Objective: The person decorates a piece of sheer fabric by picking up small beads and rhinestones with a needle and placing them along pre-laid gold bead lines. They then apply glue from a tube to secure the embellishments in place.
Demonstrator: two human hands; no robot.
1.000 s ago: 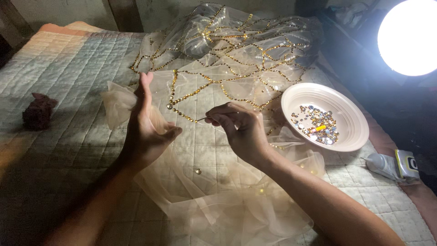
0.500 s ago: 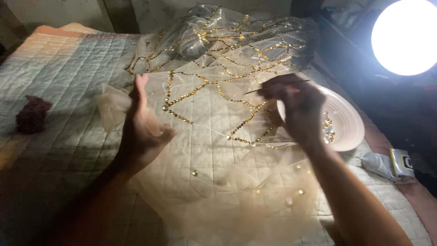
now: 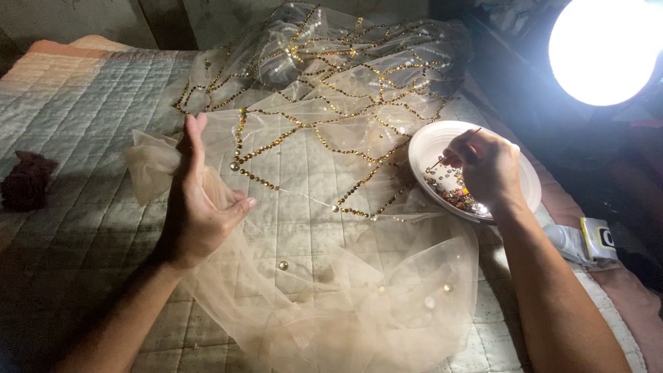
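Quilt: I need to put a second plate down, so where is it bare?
Bare quilt lies left of the left hand, between the dark red cloth and the tulle. The right is crowded: right hand over the plate, glue tube beside.

- My right hand [image 3: 487, 169] is now over the white plate [image 3: 428, 141]; a second ago it was pinching at the tulle [image 3: 331, 304] near the left hand.
- The thin stick [image 3: 456, 148] it holds now tips down into the gems [image 3: 452, 193]; half a second ago it was level above the rim.
- The thread is now stretched in a slack line across the tulle.
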